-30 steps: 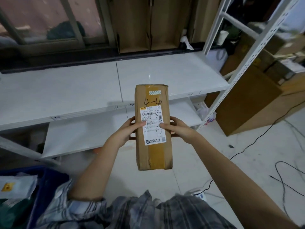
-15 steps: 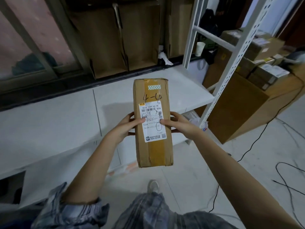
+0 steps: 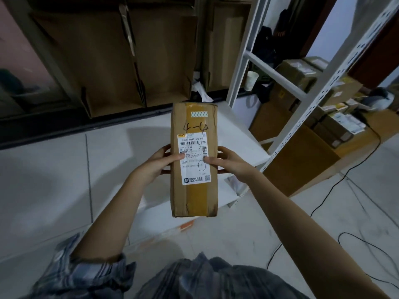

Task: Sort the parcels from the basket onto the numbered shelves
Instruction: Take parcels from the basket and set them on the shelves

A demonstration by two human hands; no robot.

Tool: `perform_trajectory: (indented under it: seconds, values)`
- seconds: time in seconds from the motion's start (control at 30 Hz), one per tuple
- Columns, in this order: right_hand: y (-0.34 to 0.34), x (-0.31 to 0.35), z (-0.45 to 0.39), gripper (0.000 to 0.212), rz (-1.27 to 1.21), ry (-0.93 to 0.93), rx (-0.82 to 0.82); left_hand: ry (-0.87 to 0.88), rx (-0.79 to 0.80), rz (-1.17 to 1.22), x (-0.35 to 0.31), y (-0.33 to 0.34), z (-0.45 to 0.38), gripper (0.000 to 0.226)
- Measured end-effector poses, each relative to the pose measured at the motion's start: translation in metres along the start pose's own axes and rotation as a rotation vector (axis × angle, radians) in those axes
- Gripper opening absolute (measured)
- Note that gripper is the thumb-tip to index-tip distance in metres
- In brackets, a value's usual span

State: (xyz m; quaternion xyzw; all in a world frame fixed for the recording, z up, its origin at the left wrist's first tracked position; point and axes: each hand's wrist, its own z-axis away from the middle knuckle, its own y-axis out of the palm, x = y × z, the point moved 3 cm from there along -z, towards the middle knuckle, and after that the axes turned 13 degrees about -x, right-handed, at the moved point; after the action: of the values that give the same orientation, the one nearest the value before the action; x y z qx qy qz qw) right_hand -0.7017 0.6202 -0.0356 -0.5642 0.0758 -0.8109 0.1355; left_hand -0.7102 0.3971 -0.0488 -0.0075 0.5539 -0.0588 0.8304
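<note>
Swinging rightward since earlier frames, both hands clasp the long brown taped cardboard parcel (image 3: pixel 194 160) marked "4-4", left hand (image 3: pixel 158 162) and right hand (image 3: pixel 226 161) pressing its sides above the white metal shelf (image 3: pixel 64 169); stiff, seemingly light, best gripped mid-length.

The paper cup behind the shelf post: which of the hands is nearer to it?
Right. The right hand grips the parcel's right side, below and left of the cup. The left hand grips the far side, further away.

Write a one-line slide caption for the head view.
Both hands, left and right, hold a taped cardboard parcel marked 4-4 above white shelves.
</note>
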Motion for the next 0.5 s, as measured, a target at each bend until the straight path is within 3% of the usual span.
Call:
perform_trajectory:
  seconds: [0.13, 0.3, 0.5]
  values:
    - [0.007, 0.013, -0.038, 0.070, 0.018, -0.033, 0.077, -0.003, -0.043, 0.015, -0.007, -0.016, -0.017, 0.077]
    - [0.018, 0.036, -0.087, 0.069, 0.061, -0.086, 0.192, -0.002, -0.176, 0.014, -0.016, -0.035, -0.032, 0.062]
    - [0.036, 0.059, -0.127, 0.077, 0.069, -0.169, 0.291, 0.019, -0.270, -0.009, -0.023, -0.057, -0.040, 0.091]
